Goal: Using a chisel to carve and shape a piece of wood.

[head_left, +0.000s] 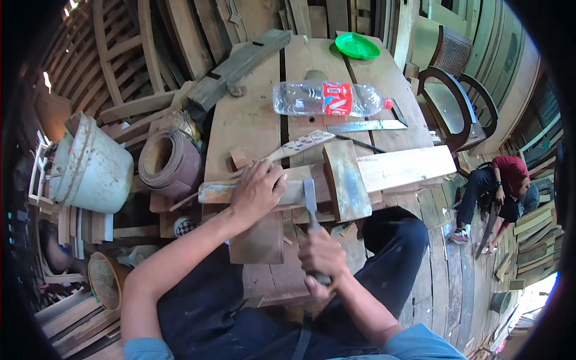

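Observation:
My right hand (323, 255) is wrapped round the dark handle of a chisel (310, 198), whose flat metal blade points away from me. The blade's end lies against the handle of a wooden mallet (348, 183). My left hand (259, 191) is closed over that handle, left of the blade. The mallet's thick head rests on a pale board (414, 168) that sticks out to the right. Just beyond my left hand lies a slim wooden piece with dark marks (303, 144). All this is on a plank workbench (243, 129) in front of my knees.
A plastic bottle (309, 99), metal square (366, 125), dark thin rod (361, 143) and green plate (358, 46) lie farther back. Leftward stand a white bucket (99, 165) and rolled sheet (174, 165). At right, a person in red (510, 180) holds a saw (489, 228).

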`<state>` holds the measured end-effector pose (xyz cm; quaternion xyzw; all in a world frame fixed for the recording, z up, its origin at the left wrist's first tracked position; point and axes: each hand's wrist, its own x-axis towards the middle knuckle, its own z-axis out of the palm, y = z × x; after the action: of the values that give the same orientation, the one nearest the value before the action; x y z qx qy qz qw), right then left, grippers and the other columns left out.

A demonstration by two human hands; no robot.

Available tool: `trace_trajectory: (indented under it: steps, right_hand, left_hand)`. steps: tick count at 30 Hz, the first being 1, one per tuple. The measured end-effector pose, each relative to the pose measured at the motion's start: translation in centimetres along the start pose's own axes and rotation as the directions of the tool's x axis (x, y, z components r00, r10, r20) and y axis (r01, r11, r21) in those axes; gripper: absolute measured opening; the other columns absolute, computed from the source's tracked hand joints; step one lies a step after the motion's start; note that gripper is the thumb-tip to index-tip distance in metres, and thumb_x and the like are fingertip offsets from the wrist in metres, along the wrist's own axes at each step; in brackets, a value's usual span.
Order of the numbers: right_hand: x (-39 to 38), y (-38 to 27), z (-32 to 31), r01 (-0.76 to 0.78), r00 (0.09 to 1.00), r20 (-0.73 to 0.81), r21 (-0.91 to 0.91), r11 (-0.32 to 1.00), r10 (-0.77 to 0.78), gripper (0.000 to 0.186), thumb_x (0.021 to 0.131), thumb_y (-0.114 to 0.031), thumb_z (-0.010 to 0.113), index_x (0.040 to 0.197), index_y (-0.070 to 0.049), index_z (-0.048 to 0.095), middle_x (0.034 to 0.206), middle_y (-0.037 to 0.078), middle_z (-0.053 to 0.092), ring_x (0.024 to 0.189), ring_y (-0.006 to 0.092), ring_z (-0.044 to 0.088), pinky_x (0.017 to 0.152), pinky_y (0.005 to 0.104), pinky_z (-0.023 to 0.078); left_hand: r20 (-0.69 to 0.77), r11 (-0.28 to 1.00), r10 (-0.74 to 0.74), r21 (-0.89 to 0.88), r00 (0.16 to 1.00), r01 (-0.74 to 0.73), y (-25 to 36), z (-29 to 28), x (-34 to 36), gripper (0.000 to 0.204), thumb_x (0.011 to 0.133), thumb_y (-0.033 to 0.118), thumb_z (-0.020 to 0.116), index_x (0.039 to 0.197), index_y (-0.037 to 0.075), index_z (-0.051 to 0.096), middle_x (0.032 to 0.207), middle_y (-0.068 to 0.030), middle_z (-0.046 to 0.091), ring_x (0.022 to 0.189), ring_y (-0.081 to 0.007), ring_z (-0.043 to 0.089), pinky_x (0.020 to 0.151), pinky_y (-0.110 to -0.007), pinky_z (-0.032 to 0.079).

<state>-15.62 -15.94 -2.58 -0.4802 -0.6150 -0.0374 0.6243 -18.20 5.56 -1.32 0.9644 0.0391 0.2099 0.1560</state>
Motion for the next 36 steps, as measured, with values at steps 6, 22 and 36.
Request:
trace_trajectory:
  steps: [6, 22, 36]
  right_hand:
    - [1.4, 0.0, 0.2, -0.049, 0.997, -0.055, -0.039, 0.998, 0.047, 0.021, 0.072, -0.024, 0.059, 0.066, -0.004, 0.057, 0.070, 0.012, 0.059, 0.065, 0.0281, 0.060, 0.067, 0.0414, 0.043]
    - [0.0, -0.5, 1.1, 0.040, 0.996, -0.081, -0.001, 0.999, -0.040, 0.019, 0.069, -0.023, 0.058, 0.066, -0.004, 0.055, 0.066, 0.010, 0.058, 0.058, 0.0273, 0.056, 0.064, 0.0418, 0.042]
    - [1.1, -0.4, 0.8, -0.004, 0.993, -0.118, 0.003, 1.000, 0.004, 0.020, 0.072, -0.022, 0.058, 0.066, -0.004, 0.055, 0.068, 0.011, 0.058, 0.059, 0.0271, 0.055, 0.067, 0.0426, 0.043]
  left_hand:
    - [0.056, 0.996, -0.057, -0.064, 0.997, 0.061, 0.6, 0.0, 0.6, 0.019, 0.092, 0.019, 0.056, 0.090, 0.001, 0.057, 0.094, -0.0188, 0.058, 0.094, -0.0384, 0.057, 0.084, -0.048, 0.045]
    - [0.015, 0.994, -0.099, -0.050, 0.995, 0.099, 0.1, 0.1, 0.6, 0.020, 0.091, 0.018, 0.056, 0.089, -0.001, 0.060, 0.097, -0.0195, 0.062, 0.094, -0.0376, 0.060, 0.085, -0.048, 0.047]
    - [0.026, 0.993, -0.119, -0.020, 0.993, 0.119, 0.9, 0.3, 0.5, 0.019, 0.092, 0.018, 0.056, 0.088, 0.000, 0.059, 0.094, -0.0191, 0.060, 0.092, -0.0385, 0.059, 0.083, -0.048, 0.047]
